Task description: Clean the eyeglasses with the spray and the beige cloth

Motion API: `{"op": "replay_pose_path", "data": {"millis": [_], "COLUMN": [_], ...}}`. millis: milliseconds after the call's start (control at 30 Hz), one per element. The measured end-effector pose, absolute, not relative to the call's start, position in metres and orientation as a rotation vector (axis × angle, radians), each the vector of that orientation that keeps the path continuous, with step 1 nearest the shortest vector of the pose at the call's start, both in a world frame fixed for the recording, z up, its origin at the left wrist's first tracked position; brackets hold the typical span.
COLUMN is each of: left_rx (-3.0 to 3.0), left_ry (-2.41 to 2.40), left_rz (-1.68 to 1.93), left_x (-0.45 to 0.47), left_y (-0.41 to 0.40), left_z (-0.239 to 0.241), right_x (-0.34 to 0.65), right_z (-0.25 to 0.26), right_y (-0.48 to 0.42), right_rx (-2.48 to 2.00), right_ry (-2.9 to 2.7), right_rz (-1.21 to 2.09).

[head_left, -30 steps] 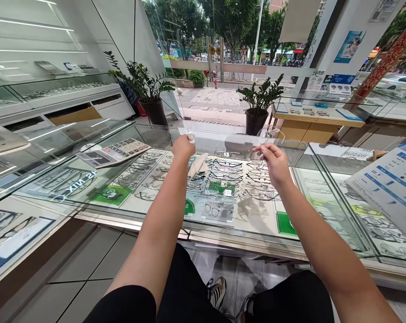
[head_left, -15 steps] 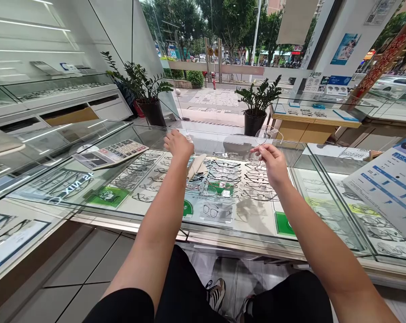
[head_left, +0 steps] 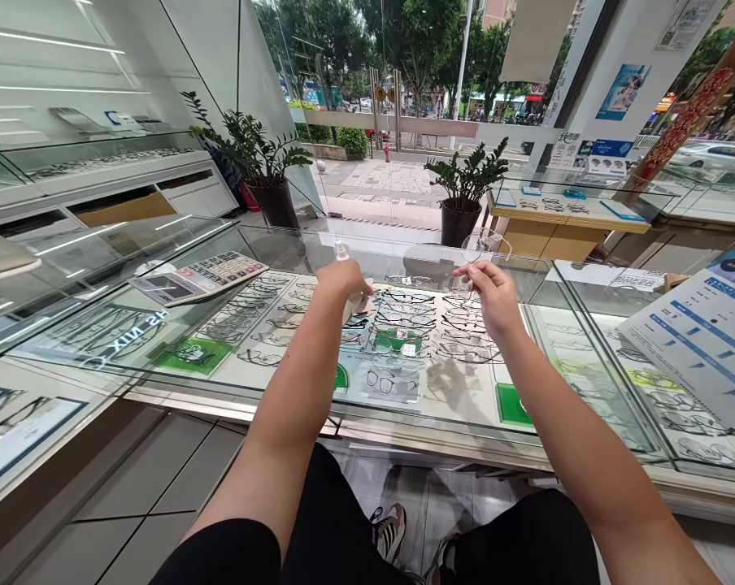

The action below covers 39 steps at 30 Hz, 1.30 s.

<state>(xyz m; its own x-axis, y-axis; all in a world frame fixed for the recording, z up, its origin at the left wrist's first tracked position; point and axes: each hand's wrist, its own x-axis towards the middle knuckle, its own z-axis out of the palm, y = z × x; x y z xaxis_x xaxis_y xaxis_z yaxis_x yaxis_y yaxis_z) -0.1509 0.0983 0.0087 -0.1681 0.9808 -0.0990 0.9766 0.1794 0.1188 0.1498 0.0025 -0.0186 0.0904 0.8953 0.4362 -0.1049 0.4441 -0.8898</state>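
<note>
My right hand [head_left: 495, 296] pinches a pair of thin-rimmed eyeglasses [head_left: 488, 237] and holds them up over the glass counter. Their clear lenses are hard to make out against the background. My left hand [head_left: 343, 280] reaches down onto a folded beige cloth [head_left: 351, 307] on the counter top, fingers closed over it. Most of the cloth is hidden beneath that hand. Just behind my left hand stands a small white-capped bottle [head_left: 341, 250], its lower part covered.
Rows of eyeglass frames [head_left: 407, 309] lie inside the glass display counter [head_left: 397, 410]. A tabletop calendar-like board [head_left: 202, 276] rests at left, and a printed sheet [head_left: 697, 333] stands at right. Two potted plants [head_left: 462, 219] are beyond the counter.
My left hand has moved from beside the bottle toward me and slightly right, onto the cloth, uncovering the bottle's top. My right hand with the eyeglasses stays in place.
</note>
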Motion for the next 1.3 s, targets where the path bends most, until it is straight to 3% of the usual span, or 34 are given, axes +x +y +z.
{"op": "replay_pose_path", "data": {"millis": [433,600,800,1067,1300], "left_rx": [1.889,1.839,1.469,1.243,1.152], "left_ry": [2.34,2.299,1.605,0.972,0.887], "left_rz": [0.207,0.578,1.211,1.098,1.029], "left_x": [-0.15,-0.149,-0.131,-0.093,-0.065], "left_y": [0.087,0.071,0.07,0.063,0.052], "left_z": [0.024,0.039,0.048,0.033,0.017], "right_x": [0.15,0.15,0.149,0.15,0.152], "right_z": [-0.017,-0.016,-0.016,-0.013,-0.015], "right_y": [0.003,0.003,0.003,0.003,0.004], "right_rx": [-0.81,-0.813,-0.836,-0.819,-0.837], "right_ry": [-1.255,-1.248,-1.268,-1.256,-1.279], "right_rz": [0.878,0.879,0.853,0.857,0.881]}}
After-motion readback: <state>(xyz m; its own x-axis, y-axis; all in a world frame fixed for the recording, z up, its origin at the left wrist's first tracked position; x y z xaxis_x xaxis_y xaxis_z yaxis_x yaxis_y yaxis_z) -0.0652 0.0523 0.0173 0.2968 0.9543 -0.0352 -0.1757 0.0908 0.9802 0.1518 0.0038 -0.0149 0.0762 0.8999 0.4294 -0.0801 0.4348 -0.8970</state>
